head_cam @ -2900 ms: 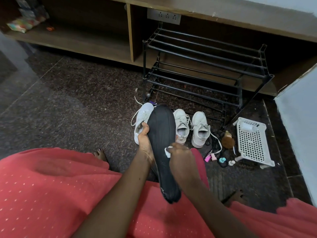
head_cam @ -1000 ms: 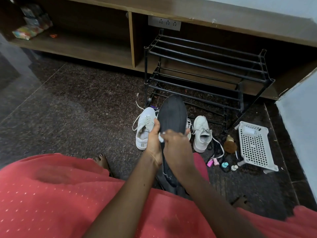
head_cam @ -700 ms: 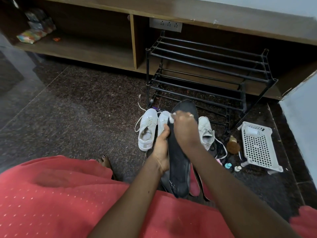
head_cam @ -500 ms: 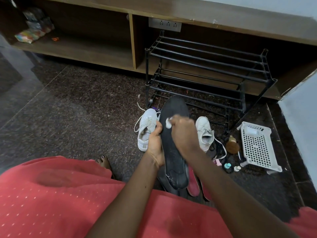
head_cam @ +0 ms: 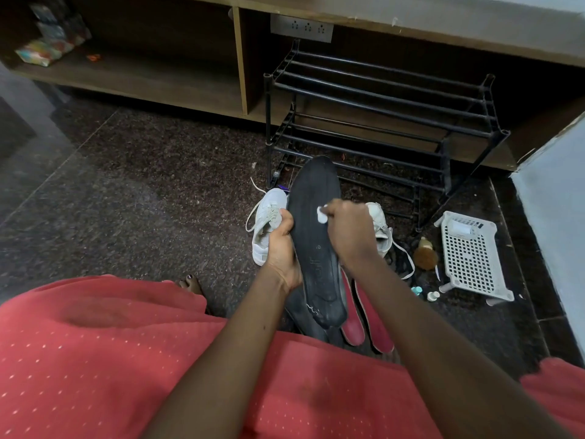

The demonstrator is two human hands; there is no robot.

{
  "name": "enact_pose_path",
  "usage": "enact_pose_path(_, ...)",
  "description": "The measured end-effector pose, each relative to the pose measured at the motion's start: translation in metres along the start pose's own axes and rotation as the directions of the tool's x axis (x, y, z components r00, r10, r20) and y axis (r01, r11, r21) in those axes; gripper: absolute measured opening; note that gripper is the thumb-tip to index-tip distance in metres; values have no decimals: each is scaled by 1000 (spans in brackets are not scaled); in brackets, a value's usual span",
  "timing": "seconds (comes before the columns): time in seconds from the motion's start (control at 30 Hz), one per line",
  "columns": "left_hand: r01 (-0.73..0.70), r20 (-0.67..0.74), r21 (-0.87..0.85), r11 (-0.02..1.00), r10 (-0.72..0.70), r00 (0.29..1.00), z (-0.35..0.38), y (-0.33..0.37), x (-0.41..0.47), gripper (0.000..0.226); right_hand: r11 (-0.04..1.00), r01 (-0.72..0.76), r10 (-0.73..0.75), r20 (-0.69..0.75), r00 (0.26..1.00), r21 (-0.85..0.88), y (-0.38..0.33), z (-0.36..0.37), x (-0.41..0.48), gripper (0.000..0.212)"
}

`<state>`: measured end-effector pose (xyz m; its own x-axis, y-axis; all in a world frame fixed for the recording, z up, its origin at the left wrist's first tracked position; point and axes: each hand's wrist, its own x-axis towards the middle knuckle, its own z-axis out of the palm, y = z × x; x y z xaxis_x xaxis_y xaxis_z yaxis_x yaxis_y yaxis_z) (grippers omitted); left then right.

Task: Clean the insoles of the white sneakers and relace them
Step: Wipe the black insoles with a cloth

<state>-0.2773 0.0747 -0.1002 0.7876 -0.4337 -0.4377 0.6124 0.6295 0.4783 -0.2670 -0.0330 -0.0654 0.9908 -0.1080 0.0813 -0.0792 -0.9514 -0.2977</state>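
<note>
My left hand (head_cam: 281, 248) grips the left edge of a long black insole (head_cam: 311, 236), held toe-end away from me above the floor. My right hand (head_cam: 348, 232) pinches a small white wipe (head_cam: 322, 214) and presses it on the insole's middle. Behind the insole, a white sneaker (head_cam: 267, 223) with loose laces lies on the floor at the left. Another white sneaker (head_cam: 378, 223) shows to the right of my right hand. Two red insoles (head_cam: 364, 315) and another black insole (head_cam: 304, 318) lie under the held one.
A black metal shoe rack (head_cam: 380, 122) stands behind the sneakers against a wooden shelf unit (head_cam: 158, 87). A white plastic basket (head_cam: 470, 255) lies at the right, with a brown brush (head_cam: 425, 256) and small bottles (head_cam: 425, 293) beside it. My red garment (head_cam: 126, 359) fills the foreground.
My right hand with the wipe has moved back and forth along the insole, up toward the toe and back down to the middle. My left hand keeps its hold.
</note>
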Motion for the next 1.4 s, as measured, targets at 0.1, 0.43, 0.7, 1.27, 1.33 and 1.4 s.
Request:
enact_pose_path(0.1,-12,-9,-78,997,11,1000,-9,1,2,80,997,69,-66,73,995,-39,-15,8,-54,32)
enact_pose_path(0.43,2,74,-65,998,3,997,-3,-6,-4,73,993,60,-84,-268,960,-97,0,20,-14,23)
enact_pose_path(0.7,-27,68,-81,996,32,997,7,-27,-8,42,996,93,-85,-377,922,4,-9,21,-65,32)
enact_pose_path(1.27,169,166,-41,985,-160,973,5,-25,3,91,988,-44,65,-136,989,149,-26,7,-44,21)
enact_pose_path(1.33,171,129,-88,981,-159,979,4,-20,6,89,979,27,33,-285,958,204,-25,13,-66,19)
enact_pose_path(1.4,155,69,-135,979,-146,987,0,-12,10,93,975,139,-83,-294,952,174,-23,19,-99,24)
